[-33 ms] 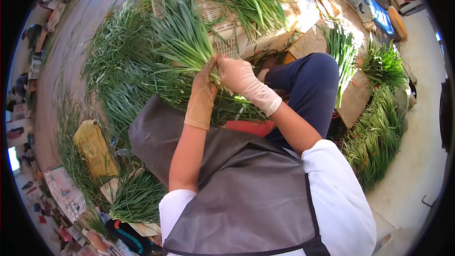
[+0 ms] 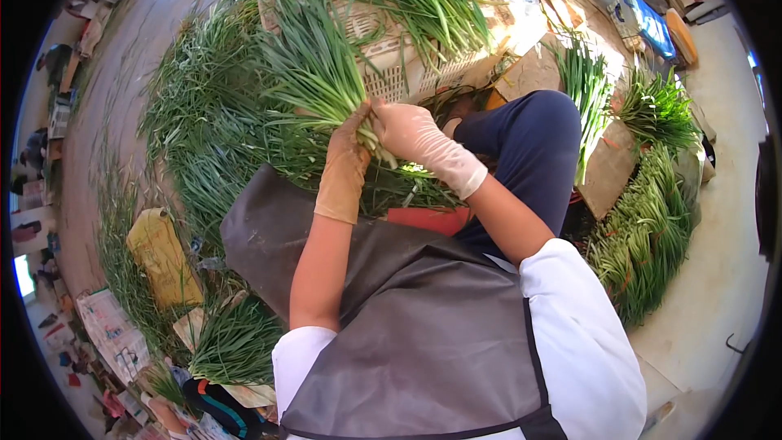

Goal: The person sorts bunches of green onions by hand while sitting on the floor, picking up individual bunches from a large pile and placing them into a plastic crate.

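Left hand (image 2: 349, 147) gripping bunch of greens (image 2: 322, 73) round its stems, leaves fanned up and left, at the near edge of crate (image 2: 387, 83). Right hand (image 2: 410, 132) curled against same stems, fingertips hidden; can't tell if it's gripping. Room: tight. Loose pile (image 2: 204, 126) crowds left side, knee (image 2: 550, 114) near right wrist, apron (image 2: 415, 334) below. Floor (image 2: 98, 138) runs beyond pile. Crate partly covered by second bunch (image 2: 432, 4). Lower-left clutter cut off by rim, hard to make out.
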`<control>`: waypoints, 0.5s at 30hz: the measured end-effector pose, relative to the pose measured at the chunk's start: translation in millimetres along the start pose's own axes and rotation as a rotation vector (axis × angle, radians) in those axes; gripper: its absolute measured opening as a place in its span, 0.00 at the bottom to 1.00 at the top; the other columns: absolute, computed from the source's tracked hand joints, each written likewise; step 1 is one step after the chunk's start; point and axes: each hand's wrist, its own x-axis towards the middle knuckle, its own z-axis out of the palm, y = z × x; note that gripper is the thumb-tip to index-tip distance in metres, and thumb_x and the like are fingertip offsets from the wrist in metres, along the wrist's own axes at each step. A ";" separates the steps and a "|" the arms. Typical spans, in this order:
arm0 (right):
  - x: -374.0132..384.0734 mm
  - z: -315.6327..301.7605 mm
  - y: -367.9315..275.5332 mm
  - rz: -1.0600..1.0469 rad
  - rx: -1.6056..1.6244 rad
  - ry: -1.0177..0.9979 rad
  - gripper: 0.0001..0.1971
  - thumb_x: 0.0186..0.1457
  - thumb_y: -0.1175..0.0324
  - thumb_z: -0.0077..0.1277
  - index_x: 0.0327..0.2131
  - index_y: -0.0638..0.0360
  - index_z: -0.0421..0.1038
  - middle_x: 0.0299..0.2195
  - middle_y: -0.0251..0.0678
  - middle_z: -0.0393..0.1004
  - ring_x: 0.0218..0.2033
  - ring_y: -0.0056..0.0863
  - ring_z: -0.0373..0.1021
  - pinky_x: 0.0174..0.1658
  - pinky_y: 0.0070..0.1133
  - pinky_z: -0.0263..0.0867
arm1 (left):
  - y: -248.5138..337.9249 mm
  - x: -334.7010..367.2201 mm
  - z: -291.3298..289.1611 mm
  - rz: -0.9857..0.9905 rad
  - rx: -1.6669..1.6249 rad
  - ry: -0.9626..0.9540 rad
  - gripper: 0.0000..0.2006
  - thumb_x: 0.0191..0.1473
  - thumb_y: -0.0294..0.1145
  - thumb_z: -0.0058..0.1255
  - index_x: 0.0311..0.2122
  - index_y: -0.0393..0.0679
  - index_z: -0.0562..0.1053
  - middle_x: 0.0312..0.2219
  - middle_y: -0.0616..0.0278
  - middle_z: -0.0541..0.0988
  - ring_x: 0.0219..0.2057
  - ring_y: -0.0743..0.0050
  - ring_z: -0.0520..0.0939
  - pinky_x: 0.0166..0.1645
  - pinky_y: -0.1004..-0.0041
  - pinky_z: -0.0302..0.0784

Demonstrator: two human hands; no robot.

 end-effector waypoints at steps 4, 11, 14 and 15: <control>14.4 -9.4 16.6 0.090 0.175 0.442 0.20 0.45 0.55 0.49 0.35 0.64 0.66 0.33 0.49 0.71 0.38 0.42 0.68 0.39 0.31 0.65 | 20.9 -16.8 -2.2 0.032 0.103 0.013 0.09 0.48 0.28 0.51 0.34 0.35 0.69 0.28 0.59 0.76 0.25 0.72 0.77 0.30 0.72 0.77; 53.8 94.1 66.1 0.015 -0.416 -0.146 0.13 0.49 0.69 0.40 0.37 0.59 0.71 0.29 0.37 0.75 0.31 0.37 0.72 0.35 0.32 0.67 | 97.4 -84.7 51.1 0.058 0.121 -0.379 0.20 0.43 0.31 0.57 0.40 0.33 0.66 0.25 0.60 0.74 0.23 0.76 0.75 0.29 0.79 0.73; 52.6 81.2 50.5 -0.330 -0.800 -0.262 0.16 0.51 0.68 0.38 0.44 0.58 0.66 0.39 0.39 0.72 0.39 0.38 0.69 0.44 0.34 0.63 | 139.9 -126.9 73.2 0.258 0.182 -0.532 0.21 0.47 0.30 0.54 0.43 0.30 0.63 0.25 0.60 0.72 0.24 0.78 0.74 0.30 0.79 0.74; 52.0 71.2 45.1 -0.493 -0.992 -0.310 0.18 0.52 0.67 0.37 0.48 0.58 0.64 0.43 0.39 0.70 0.43 0.38 0.67 0.48 0.34 0.60 | 149.5 -130.4 80.4 0.292 0.224 -0.575 0.19 0.48 0.32 0.52 0.42 0.31 0.64 0.27 0.59 0.72 0.27 0.78 0.75 0.33 0.79 0.73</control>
